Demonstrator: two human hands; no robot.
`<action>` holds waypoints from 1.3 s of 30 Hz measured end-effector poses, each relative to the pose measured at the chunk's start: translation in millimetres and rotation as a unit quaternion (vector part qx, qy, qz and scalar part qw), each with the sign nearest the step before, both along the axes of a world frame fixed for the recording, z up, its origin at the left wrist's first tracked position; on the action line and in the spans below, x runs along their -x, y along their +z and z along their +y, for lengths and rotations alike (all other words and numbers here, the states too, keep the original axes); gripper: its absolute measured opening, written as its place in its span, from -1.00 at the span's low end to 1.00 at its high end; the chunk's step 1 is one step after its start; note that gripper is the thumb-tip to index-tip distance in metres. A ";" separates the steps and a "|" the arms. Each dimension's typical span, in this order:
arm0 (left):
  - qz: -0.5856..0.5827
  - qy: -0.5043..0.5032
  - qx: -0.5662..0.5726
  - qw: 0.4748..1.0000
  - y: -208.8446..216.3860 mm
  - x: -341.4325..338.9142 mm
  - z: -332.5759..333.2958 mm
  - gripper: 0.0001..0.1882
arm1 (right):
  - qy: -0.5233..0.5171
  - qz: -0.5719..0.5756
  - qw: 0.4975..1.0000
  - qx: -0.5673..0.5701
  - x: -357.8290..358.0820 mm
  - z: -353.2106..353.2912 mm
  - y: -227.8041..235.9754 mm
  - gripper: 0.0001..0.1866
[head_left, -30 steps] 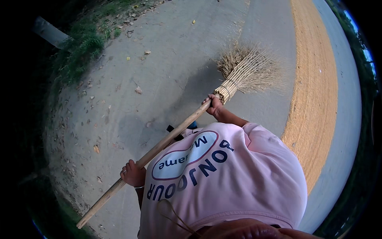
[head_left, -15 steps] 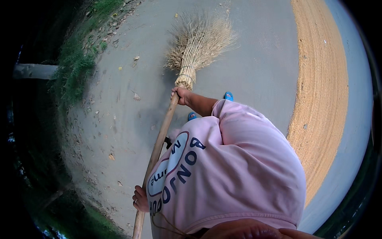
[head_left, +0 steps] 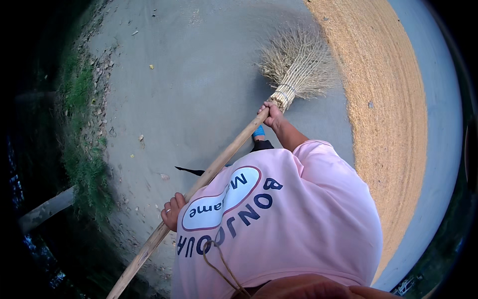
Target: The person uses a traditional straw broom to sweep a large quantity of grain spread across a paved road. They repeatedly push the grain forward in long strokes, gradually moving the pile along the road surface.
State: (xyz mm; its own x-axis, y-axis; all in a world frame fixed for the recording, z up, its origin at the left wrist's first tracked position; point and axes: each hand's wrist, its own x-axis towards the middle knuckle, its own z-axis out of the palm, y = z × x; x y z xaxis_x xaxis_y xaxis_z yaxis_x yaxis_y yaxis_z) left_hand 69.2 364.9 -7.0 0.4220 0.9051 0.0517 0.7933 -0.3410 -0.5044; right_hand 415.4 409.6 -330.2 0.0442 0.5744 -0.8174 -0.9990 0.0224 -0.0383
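A long wooden-handled twig broom [head_left: 219, 162] runs slantwise from the lower left up to its spread, bound head of dry twigs [head_left: 301, 65]. My right hand [head_left: 271, 115] is wrapped round the handle just below the bound twigs, with the arm stretched forward. Farther down the handle, beside my pink shirt, my left hand [head_left: 173, 212] is closed round it, and a ring shows on one finger. The twig tips lie by the near edge of a long band of golden grain [head_left: 383, 99] on the ground.
Grey pavement [head_left: 199, 74] spreads ahead and to the left, with a few scattered leaves. Green grass and leaf litter [head_left: 82, 149] line the left edge. A blue shoe [head_left: 258, 131] shows under my right hand. Beyond the grain, more pavement runs along the right.
The broom head has swung to the right, toward the grain, with both hands still on the handle. The handle now slants more, and its lower end has gone left.
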 end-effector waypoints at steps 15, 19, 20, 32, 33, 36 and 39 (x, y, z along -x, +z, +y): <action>-0.184 -0.023 0.260 0.948 -141.5 -55.5 30.4 -0.77 | -0.018 -0.081 0.979 0.184 -97.4 -234.6 -41.0 -0.76; -0.218 -0.041 0.241 0.945 -154.2 -83.0 27.8 -0.80 | -0.021 -0.122 0.977 0.174 -123.3 -216.8 -26.2 -0.76; -0.227 -0.033 0.240 0.943 -158.1 -87.6 28.5 -0.80 | -0.017 -0.131 0.977 0.168 -130.8 -207.1 -23.3 -0.76; -0.283 0.129 0.091 0.946 -152.4 -64.0 -3.1 -0.77 | 0.049 -0.139 0.983 0.105 -159.2 -47.5 8.7 -0.79; -0.290 0.133 0.094 0.943 -148.3 -63.6 -14.2 -0.77 | 0.064 -0.120 0.985 0.104 -159.2 -34.5 2.9 -0.80; -0.254 0.216 0.059 0.941 -131.3 -53.1 -49.6 -0.77 | 0.133 -0.091 0.983 0.088 -125.9 14.4 5.9 -0.84; -0.203 0.318 0.009 0.926 -121.5 -41.4 -92.5 -0.77 | 0.235 -0.078 0.968 0.051 -73.1 60.0 13.2 -0.87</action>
State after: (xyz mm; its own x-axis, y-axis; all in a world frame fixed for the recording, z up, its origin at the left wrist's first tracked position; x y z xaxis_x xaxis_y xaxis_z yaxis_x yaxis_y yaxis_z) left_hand 110.6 272.4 -128.5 -0.2473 0.9663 0.0717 0.9596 0.2545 -0.1198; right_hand 488.5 469.6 -317.0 -0.0742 0.4777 -0.8754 -0.8801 -0.4441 -0.1678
